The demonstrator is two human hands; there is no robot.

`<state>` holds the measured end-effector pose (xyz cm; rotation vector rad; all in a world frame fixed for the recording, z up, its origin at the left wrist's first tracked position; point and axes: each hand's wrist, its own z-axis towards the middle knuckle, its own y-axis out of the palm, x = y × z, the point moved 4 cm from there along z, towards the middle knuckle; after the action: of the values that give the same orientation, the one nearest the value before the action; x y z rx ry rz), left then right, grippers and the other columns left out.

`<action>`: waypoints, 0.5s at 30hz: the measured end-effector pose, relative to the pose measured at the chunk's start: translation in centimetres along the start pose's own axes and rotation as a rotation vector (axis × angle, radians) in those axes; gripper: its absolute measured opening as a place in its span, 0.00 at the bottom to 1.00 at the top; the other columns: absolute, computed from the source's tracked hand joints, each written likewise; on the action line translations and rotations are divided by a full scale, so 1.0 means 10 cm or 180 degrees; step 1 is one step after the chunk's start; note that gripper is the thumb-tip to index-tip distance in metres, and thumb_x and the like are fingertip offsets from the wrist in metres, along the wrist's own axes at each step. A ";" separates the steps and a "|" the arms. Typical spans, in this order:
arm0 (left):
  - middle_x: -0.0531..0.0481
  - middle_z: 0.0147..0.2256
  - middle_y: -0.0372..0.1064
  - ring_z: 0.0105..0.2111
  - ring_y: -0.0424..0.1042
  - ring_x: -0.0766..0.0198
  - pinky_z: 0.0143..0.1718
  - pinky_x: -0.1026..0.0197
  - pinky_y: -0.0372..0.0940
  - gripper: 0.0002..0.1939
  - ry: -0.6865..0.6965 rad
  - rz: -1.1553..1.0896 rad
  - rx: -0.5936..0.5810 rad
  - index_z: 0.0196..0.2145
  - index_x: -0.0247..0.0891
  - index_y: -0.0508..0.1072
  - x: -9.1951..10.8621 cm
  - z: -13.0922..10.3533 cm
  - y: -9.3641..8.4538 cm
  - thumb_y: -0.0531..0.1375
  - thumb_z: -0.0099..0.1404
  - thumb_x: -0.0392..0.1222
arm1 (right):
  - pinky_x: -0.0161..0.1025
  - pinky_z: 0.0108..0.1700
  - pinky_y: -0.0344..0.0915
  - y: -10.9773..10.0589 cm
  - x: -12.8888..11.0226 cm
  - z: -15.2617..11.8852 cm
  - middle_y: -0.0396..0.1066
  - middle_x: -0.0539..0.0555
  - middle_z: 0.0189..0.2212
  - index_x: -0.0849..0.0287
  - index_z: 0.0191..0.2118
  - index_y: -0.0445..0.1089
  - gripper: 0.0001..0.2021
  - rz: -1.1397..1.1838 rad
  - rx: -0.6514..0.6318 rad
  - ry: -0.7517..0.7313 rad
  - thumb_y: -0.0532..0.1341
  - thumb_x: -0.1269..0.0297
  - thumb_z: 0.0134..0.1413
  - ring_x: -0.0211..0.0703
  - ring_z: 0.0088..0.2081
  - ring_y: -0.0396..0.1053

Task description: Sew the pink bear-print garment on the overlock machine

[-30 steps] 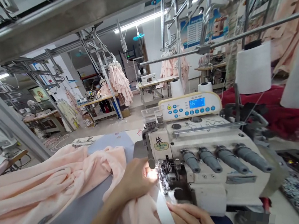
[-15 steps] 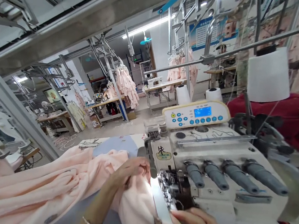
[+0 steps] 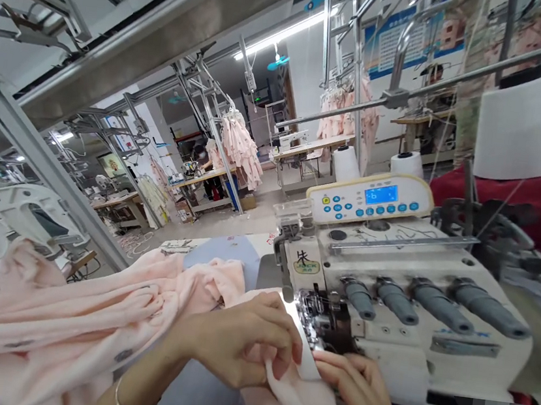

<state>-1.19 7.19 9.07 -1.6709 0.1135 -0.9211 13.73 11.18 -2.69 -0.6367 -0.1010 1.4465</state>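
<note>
- Since the earlier pictures the left hand (image 3: 238, 340) has slid back from the needle area toward the person and now lies lower over the cloth, while the right hand (image 3: 359, 397) has come up closer to the front of the machine
- Left hand: fingers curled shut, pinching a fold of the pink fleece fabric (image 3: 88, 325) just in front of the presser foot (image 3: 323, 311)
- Right hand: fingers lie flat and loosely spread, pressing the near edge of the same fabric against the machine bed; it grips nothing that I can see
- Most of the fabric trails off to the left in a bunched heap across the table (image 3: 224, 256), with only a small end lying under the hands beside the overlock sewing machine (image 3: 388, 289)
- Judged from this, the step is feeding a seam edge into the foot; it would go best with the two layers kept edge to edge, the pinch eased so the cloth can run, and fingertips held clear of the needle and knife
- Drag from the heap on the left could pull the seam off line, so some slack near the foot would help
- White thread cones (image 3: 524, 125) stand behind the machine, and its control panel (image 3: 372, 198) is lit
</note>
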 end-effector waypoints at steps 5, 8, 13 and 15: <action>0.53 0.31 0.68 0.34 0.64 0.62 0.39 0.61 0.58 0.13 -0.0336 0.0934 0.0022 0.32 0.40 0.65 0.01 -0.01 0.05 0.58 0.48 0.28 | 0.27 0.47 0.68 -0.03 -0.06 -0.04 0.69 0.54 0.44 0.57 0.49 0.62 0.15 0.0378 0.0059 0.0204 0.59 0.68 0.55 0.36 0.46 0.68; 0.50 0.36 0.70 0.38 0.65 0.60 0.41 0.60 0.57 0.18 -0.0427 0.1403 0.0100 0.45 0.39 0.67 0.08 0.03 0.02 0.60 0.55 0.33 | 0.26 0.46 0.68 -0.04 -0.07 -0.06 0.68 0.51 0.42 0.54 0.46 0.63 0.15 0.0822 -0.0001 0.0460 0.63 0.66 0.53 0.35 0.44 0.70; 0.53 0.28 0.70 0.30 0.67 0.61 0.41 0.58 0.58 0.16 -0.0491 0.1663 -0.0194 0.45 0.41 0.69 0.05 0.16 0.09 0.62 0.58 0.41 | 0.27 0.45 0.68 -0.07 -0.09 -0.07 0.69 0.52 0.41 0.55 0.44 0.64 0.15 0.1009 -0.0043 0.0599 0.64 0.67 0.50 0.37 0.43 0.72; 0.53 0.23 0.68 0.26 0.65 0.62 0.39 0.57 0.56 0.09 -0.0626 0.2040 -0.0209 0.37 0.39 0.71 0.07 0.19 0.13 0.61 0.57 0.39 | 0.29 0.43 0.69 -0.09 -0.12 -0.05 0.69 0.53 0.39 0.55 0.43 0.65 0.14 0.0962 0.0040 0.0617 0.64 0.67 0.50 0.38 0.42 0.72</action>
<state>0.96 7.84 8.24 -1.6247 0.5165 -0.2716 14.59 9.90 -2.31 -0.8038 0.1626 1.6644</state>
